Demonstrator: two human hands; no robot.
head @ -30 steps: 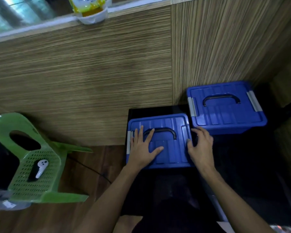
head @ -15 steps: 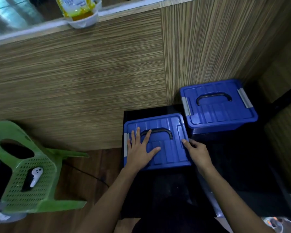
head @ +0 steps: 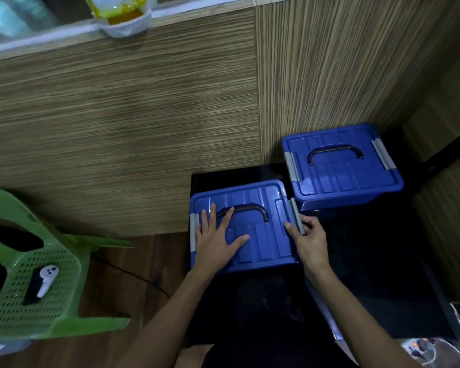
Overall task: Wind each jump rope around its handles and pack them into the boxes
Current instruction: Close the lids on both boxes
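Note:
Two blue plastic boxes with closed lids and black carry handles stand on a black table (head: 377, 274). The near box (head: 266, 208) is in front of me; the far box (head: 340, 176) stands behind it to the right, its grey latches down. My left hand (head: 218, 237) lies flat on the near lid with fingers spread, fingertips at the handle. My right hand (head: 310, 240) grips the grey latch (head: 295, 215) on the near box's right side, fingers curled over it. No jump rope is in view.
A wood-grain wall rises behind the boxes. A green plastic chair (head: 35, 282) at the left holds a white controller (head: 47, 280). A white bowl with a yellow packet (head: 125, 17) sits on the ledge above. A black cable runs across the wooden floor.
My right hand slid from the lid's right edge down onto the side latch and curled around it. The left hand stayed flat on the lid.

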